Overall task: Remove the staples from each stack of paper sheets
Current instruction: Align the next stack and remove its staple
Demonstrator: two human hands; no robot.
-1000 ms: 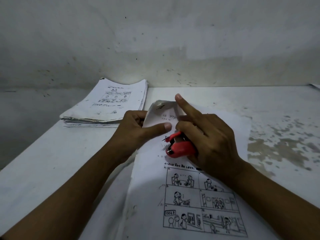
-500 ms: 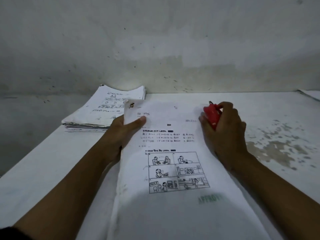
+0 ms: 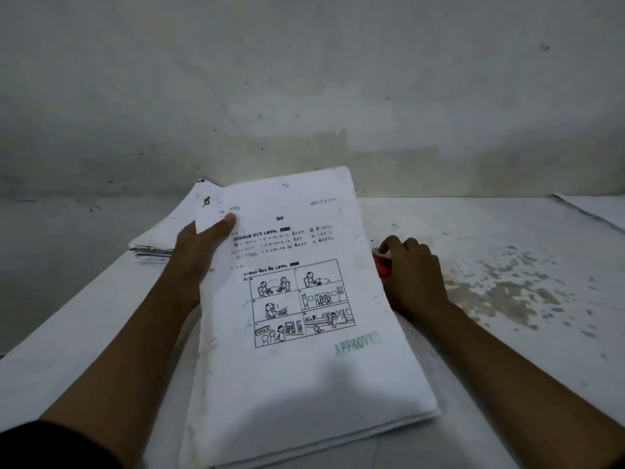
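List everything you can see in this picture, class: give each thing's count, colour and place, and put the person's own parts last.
Held stack of sheets: one, white with black comic panels and a green APPROVED stamp, centre, lifted at its left edge.
Red staple remover: one, on the table right of the held stack, mostly hidden by the right hand.
Far pile of papers: one, white, back left on the table, partly behind the held stack.
Paper edge: one, white, far right.
Table: one, white, worn patches on the right.
Wall: one, off-white, behind.
Left hand: grips the stack's left edge.
Right hand: holds the staple remover.
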